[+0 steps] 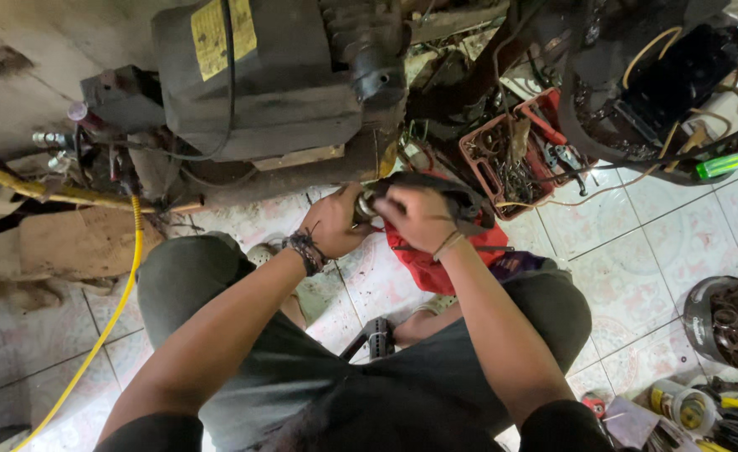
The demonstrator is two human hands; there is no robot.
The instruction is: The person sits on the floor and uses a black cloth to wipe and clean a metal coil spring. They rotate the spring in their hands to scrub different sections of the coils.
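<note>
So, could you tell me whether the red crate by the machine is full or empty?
Partly full: the red crate holds a tangle of dark metal parts and tools below its rim.

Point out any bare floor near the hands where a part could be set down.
Bare tile lies right of the right hand, between the red crate and the round metal part, and left of the left hand, beyond the yellow hose. Crowded under the machine and at the bottom right.
</note>
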